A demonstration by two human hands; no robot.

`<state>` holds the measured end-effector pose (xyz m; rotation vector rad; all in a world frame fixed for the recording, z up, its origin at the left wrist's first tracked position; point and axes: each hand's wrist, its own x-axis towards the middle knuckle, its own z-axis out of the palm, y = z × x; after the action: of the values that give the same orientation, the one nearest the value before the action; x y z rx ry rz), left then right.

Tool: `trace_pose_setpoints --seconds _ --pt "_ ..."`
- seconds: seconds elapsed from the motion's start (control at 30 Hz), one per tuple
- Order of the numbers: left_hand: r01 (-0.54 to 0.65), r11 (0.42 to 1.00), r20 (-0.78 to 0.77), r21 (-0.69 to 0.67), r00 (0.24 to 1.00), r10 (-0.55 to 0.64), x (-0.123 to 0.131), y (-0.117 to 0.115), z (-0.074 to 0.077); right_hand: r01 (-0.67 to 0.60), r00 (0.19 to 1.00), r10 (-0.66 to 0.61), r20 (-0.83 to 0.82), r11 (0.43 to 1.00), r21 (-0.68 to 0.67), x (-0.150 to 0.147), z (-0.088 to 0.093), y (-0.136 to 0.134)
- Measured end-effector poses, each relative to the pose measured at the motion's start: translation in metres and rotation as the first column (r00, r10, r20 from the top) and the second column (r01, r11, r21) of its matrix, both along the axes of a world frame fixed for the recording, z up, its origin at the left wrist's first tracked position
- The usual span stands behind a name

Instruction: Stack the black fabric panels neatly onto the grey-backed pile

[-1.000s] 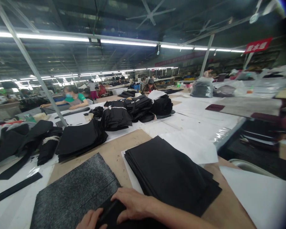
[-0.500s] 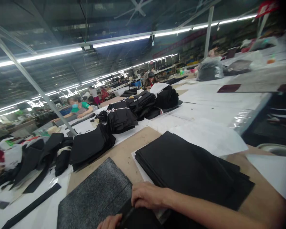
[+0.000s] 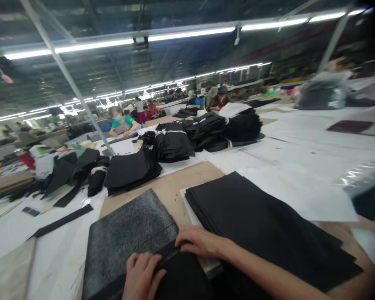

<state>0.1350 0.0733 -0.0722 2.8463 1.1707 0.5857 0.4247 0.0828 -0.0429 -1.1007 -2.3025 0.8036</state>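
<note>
A black fabric piece (image 3: 181, 275) lies over the lower edge of a grey speckled sheet (image 3: 128, 233), with a strip along its upper edge. My left hand (image 3: 142, 273) has its fingers bent over that edge, the thumb on the near side. Further right, my right hand (image 3: 198, 241) grips the same edge near the sheet's right corner, fingers curled and thumb tucked below. Beside my right forearm rests a stack of black fabric panels (image 3: 256, 216), fanned at its right end. What lies under the black piece is hidden.
Brown board (image 3: 203, 171) and white paper (image 3: 315, 175) cover the table. Further off stand a black fabric stack (image 3: 129, 168) and tied black bundles (image 3: 171, 146). A dark strip (image 3: 64, 221) lies left, near a metal pole (image 3: 78, 91). A co-worker (image 3: 121, 123) sits beyond.
My left hand has come further into view, onto the black fabric's edge. My right hand stays on its edge. The view has swung left, so things appear further right.
</note>
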Motion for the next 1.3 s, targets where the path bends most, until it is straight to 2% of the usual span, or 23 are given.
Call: trace_pose_setpoints --seconds 0.1,0.17,0.23,0.4,0.5,0.7,0.9,1.03,1.17,1.3 --pt "-0.049 0.984 0.01 -0.169 0.999 0.051 0.007 -0.011 0.029 -0.007 0.999 0.006 -0.035 1.0 -0.025 -0.001 -0.003 -0.004" --pt "-0.067 0.968 0.032 -0.24 0.996 0.077 0.012 -0.014 0.037 -0.02 0.999 0.018 -0.047 0.999 -0.036 -0.003 -0.006 -0.004" --pt "-0.077 0.96 0.061 -0.27 0.993 0.097 0.014 -0.012 0.034 -0.031 0.998 0.03 -0.047 0.999 -0.032 -0.004 -0.014 0.0" --pt "-0.037 0.947 0.136 -0.319 0.987 0.084 0.008 -0.008 0.014 -0.049 0.994 0.05 -0.094 0.999 0.011 -0.001 -0.03 0.008" --pt "0.004 0.959 0.14 -0.284 0.989 0.038 0.004 -0.007 0.013 -0.057 0.992 0.059 -0.109 0.998 0.022 0.0 -0.031 0.006" --pt "0.054 0.993 0.099 -0.101 0.994 -0.044 0.002 -0.004 0.008 -0.091 0.991 0.102 -0.085 0.987 0.131 0.003 -0.034 0.005" --pt "0.084 0.996 -0.007 0.017 0.996 -0.084 0.002 -0.007 0.009 -0.222 0.967 0.163 0.194 0.913 0.342 0.004 -0.02 -0.001" --pt "0.095 0.995 -0.079 0.037 0.993 -0.092 0.003 -0.009 0.014 -0.297 0.925 0.161 0.345 0.872 0.389 0.001 -0.009 -0.008" --pt "0.122 0.991 -0.139 0.061 0.984 -0.113 0.004 -0.01 0.017 -0.279 0.919 0.116 0.376 0.866 0.414 -0.002 -0.011 -0.015" --pt "0.145 0.985 -0.152 0.092 0.98 -0.131 0.003 -0.011 0.016 -0.221 0.927 0.059 0.37 0.883 0.413 0.007 -0.014 -0.017"
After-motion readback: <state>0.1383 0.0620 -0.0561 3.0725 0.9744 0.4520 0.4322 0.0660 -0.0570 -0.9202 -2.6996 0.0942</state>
